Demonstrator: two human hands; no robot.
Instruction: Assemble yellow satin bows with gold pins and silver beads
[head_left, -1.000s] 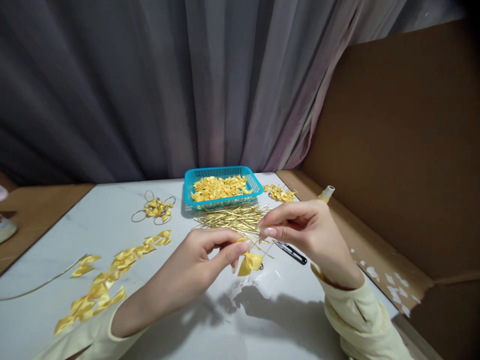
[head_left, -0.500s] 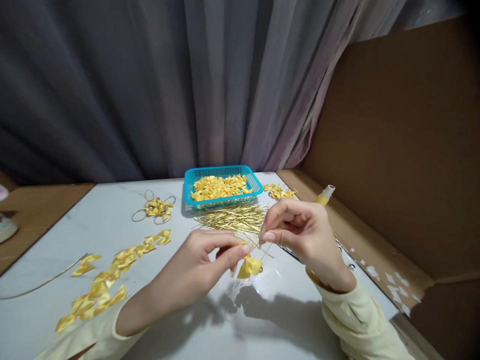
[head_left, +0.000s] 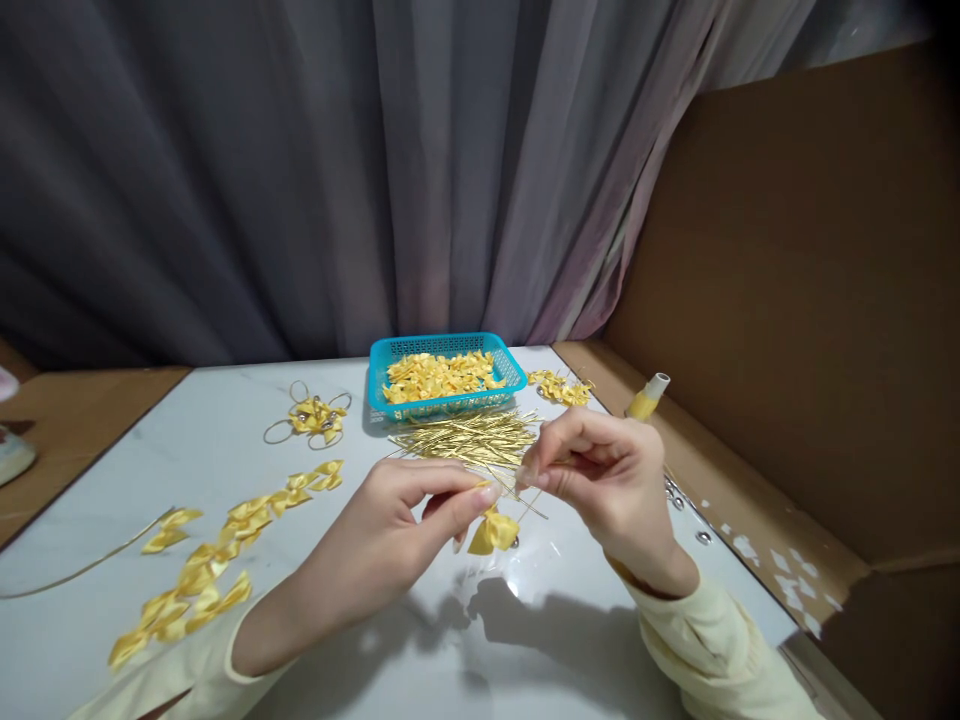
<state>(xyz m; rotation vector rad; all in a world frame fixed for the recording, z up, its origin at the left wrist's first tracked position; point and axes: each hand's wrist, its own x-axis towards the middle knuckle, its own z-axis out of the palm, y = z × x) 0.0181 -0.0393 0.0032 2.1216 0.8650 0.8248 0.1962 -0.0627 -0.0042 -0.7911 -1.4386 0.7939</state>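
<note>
Bow (head_left: 492,532) hangs just under the fingers of the left hand (head_left: 416,515), above the near middle of the table (head_left: 247,410), with a small bead (head_left: 514,543) at its edge. The left fingers are pinched narrow, thumb against forefinger, on a bit of yellow ribbon (head_left: 484,485). The fingers of the right hand (head_left: 606,480) also meet at the tips, just beside the left thumb; they seem to grip fine wire (head_left: 537,509), though it is too thin there to be sure. Behind the hands lie a pile of gold wires (head_left: 466,438) and a blue basket (head_left: 377,378) of yellow bows; a row of bows (head_left: 202,572) and a looped flower (head_left: 317,420) lie off to the left.

What could go wrong is mostly in that small pinch. If the left grip slackens, the ribbon could slip and the bow swing round or drop. A hard pull by the right fingers could kink or snap the wire, or drag the bead out of place. Loose ends poke out close to both thumbs, so a careless twist could prick a fingertip or snag the satin. The pile sits so near that a low right hand could catch and scatter it
</note>
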